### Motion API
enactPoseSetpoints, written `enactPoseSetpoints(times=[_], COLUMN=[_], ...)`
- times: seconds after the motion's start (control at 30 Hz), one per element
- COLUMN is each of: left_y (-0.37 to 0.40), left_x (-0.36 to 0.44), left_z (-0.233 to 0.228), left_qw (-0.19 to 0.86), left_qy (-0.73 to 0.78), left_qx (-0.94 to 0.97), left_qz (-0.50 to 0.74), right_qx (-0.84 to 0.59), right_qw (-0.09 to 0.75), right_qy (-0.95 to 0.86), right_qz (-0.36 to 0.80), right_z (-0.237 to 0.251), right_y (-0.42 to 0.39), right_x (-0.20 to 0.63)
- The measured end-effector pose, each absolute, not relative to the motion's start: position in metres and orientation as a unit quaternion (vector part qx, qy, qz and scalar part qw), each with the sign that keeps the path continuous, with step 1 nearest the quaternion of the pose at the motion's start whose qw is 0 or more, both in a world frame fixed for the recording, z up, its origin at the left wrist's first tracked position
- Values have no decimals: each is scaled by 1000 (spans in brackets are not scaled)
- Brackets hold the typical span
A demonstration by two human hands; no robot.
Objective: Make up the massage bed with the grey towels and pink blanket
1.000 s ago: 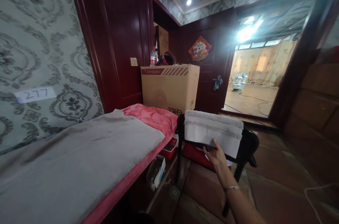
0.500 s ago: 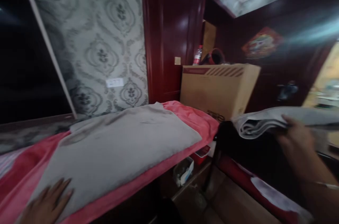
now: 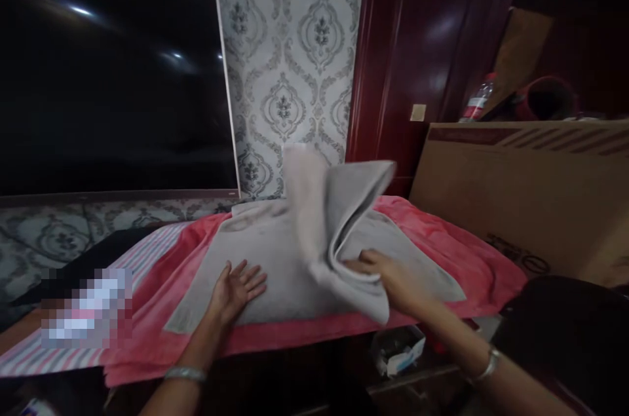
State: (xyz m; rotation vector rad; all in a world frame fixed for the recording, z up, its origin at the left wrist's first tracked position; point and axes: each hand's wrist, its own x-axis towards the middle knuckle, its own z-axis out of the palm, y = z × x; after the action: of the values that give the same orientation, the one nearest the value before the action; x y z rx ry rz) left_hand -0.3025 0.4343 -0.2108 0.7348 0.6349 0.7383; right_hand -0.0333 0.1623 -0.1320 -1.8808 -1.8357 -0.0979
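My right hand [image 3: 373,270] is clamped on 1 folded gray towel [image 3: 310,216], blurred and tilted up over the gray cloth [image 3: 282,291] spread across the pink blanket [image 3: 455,245]; my left hand [image 3: 236,291], fingers apart, is at the cloth's left part, and I cannot tell whether it touches

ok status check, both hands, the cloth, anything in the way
Right hand gripping folded grey cloth, upper part blurred. Left hand open, nothing held. Spread grey cloth beneath, on pink blanket. No obstruction seen; cardboard box off right.
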Motion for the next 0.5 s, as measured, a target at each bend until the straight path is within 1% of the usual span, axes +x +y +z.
enactPoseSetpoints(times=[0.03, 0.1, 0.2, 0.27, 0.43, 0.5], left_y=[433, 430, 427, 425, 415, 408], left_x=[-296, -287, -287, -295, -323, -327], left_z=[-213, -218, -227, -231, -232, -229], left_qw=[829, 822, 808, 809, 812, 805], left_qy=[294, 304, 324, 324, 304, 303], left_qx=[311, 276, 259, 241, 204, 202], left_qz=[359, 394, 418, 428, 455, 469], right_qx=[-691, -691, -685, -690, -681, -695], right_qw=[204, 135, 92, 96, 170, 187], right_qy=[-693, -710, -722, -717, -703, -684], right_qz=[-17, -1, -23, -18, 115, 115], right_z=[-157, -200, -237, -243, -226, -217], right_y=[169, 178, 179, 172, 154, 157], right_x=[-41, -53, -60, -58, -51, -64])
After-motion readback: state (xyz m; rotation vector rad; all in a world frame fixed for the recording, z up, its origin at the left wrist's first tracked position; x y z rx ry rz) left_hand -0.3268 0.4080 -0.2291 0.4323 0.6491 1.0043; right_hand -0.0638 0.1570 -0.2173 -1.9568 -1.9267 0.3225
